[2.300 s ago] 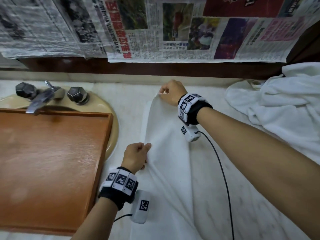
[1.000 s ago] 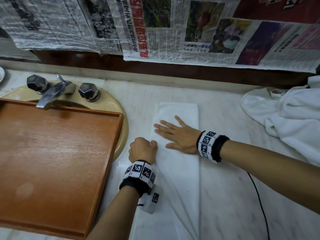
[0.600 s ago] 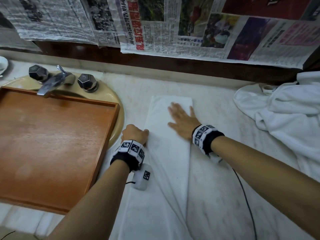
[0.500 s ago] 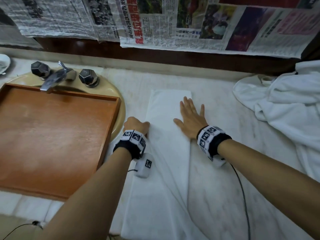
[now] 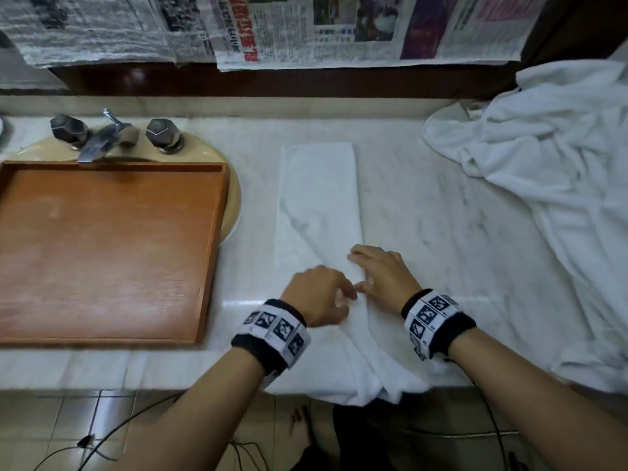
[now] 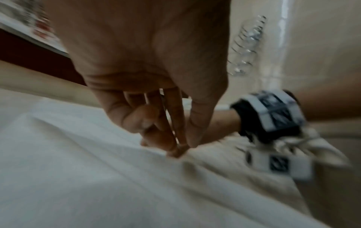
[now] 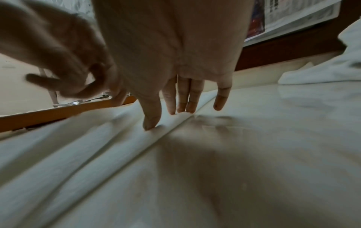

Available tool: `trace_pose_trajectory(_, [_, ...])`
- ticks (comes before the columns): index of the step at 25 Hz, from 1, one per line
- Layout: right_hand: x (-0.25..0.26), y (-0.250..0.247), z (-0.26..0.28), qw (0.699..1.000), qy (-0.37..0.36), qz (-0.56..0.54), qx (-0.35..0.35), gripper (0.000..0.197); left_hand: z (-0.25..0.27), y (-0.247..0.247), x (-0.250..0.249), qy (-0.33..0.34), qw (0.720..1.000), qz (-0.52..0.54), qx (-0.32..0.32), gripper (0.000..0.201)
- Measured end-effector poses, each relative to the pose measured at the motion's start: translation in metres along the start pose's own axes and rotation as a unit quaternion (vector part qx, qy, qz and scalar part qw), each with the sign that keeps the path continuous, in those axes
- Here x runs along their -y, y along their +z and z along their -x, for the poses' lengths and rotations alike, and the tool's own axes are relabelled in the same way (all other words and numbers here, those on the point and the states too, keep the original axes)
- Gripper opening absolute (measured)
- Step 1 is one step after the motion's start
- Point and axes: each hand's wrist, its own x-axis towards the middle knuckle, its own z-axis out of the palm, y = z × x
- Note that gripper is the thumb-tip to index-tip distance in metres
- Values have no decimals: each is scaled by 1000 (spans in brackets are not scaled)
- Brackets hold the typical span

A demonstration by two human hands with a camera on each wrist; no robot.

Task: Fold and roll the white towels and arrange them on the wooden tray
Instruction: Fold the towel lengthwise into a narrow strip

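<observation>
A white towel, folded into a long narrow strip, lies on the marble counter, and its near end hangs over the front edge. Both hands rest on its near part. My right hand has straight, spread fingers, and their tips press on the towel's right fold. My left hand is curled beside it. Its thumb and fingertips meet on a raised crease of the towel and seem to pinch it, though the picture is blurred. The wooden tray lies to the left, with nothing on it.
A heap of loose white towels covers the counter's right side. The tray lies across a beige sink with a tap and two knobs. Newspaper hangs on the back wall. Cables trail over the floor below the counter's front edge.
Both hands have slid back along the towel toward the counter's front edge. The right hand lay flat farther up the strip; the left was curled at the towel's left edge.
</observation>
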Motion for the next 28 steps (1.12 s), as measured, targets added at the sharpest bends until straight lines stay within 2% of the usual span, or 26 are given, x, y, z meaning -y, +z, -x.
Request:
trace_pose_trajectory(2, [2,-1,5,999,11,21,41,73,1,23,-5,5,997,-49,59,33])
trace_pose_trajectory(5, [-3,6,13,994,20,55,92,96,10,31,-1,25,997,-47,48,28])
trace_pose_trajectory(8, [-9,10,15,991,8,74,111,104,34,13,20,48,999,-3,13,20])
trace_pose_trajectory(12, [-4,11,15,991,12,93,93,100,66,6,55,-14,998,-28,54,20])
trace_pose_trajectory(15, [4,18,21,997,-2,74,29,75,77,35,35,41,996,-23,81,35])
trace_pose_trajectory(17, [9,21,27,998,-4,60,14,62,80,54,13,75,994,-23,79,40])
trace_pose_trajectory(21, [15,24,36,998,31,48,21,62,94,53,9,104,993,16,46,17])
trace_pose_trajectory(24, [11,26,43,997,33,45,57,87,110,45,28,110,991,34,62,13])
trace_pose_trajectory(26, [9,32,47,994,32,50,88,112,117,50,41,93,992,53,65,15])
trace_pose_trajectory(28, [7,36,50,991,29,72,104,127,121,66,47,56,993,98,47,13])
